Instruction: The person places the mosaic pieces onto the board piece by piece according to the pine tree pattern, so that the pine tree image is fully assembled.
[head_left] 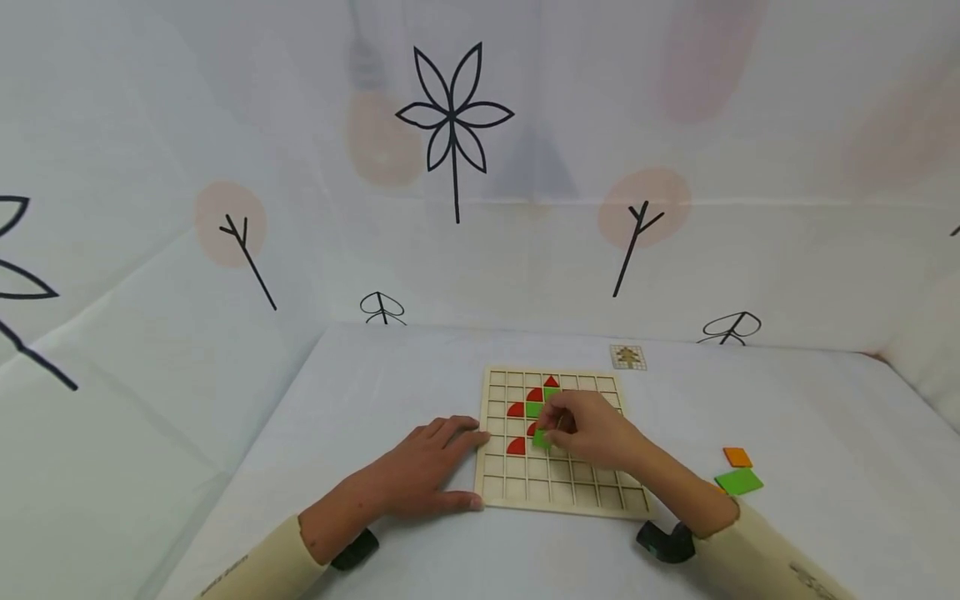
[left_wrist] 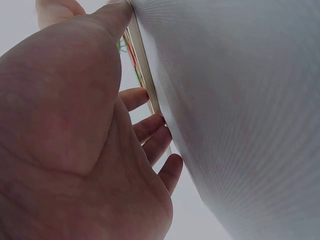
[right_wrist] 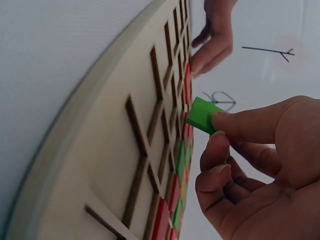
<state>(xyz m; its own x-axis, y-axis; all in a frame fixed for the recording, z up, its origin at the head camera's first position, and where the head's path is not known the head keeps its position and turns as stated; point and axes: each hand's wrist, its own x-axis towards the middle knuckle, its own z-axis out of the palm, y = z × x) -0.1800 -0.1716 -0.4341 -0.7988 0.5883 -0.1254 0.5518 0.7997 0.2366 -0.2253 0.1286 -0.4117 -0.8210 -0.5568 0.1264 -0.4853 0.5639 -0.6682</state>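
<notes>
A wooden grid board (head_left: 551, 492) lies on the white table, with red quarter-round pieces (head_left: 516, 447), a red triangle (head_left: 551, 382) and green squares (head_left: 533, 409) set in some cells. My right hand (head_left: 596, 429) is over the board and pinches a green square tile (right_wrist: 200, 116) between thumb and fingers. In the right wrist view the tile is tilted and held close above the grid. My left hand (head_left: 423, 471) rests at the board's left edge, fingers fairly straight; its thumb and fingertips touch that edge in the left wrist view.
Right of the board lie a green parallelogram (head_left: 738, 481) and an orange piece (head_left: 737, 457), with another orange piece partly behind my right forearm. Beyond the board's top right corner is a small card (head_left: 627, 357) with a tree pattern. A patterned white cloth (head_left: 525, 267) hangs behind.
</notes>
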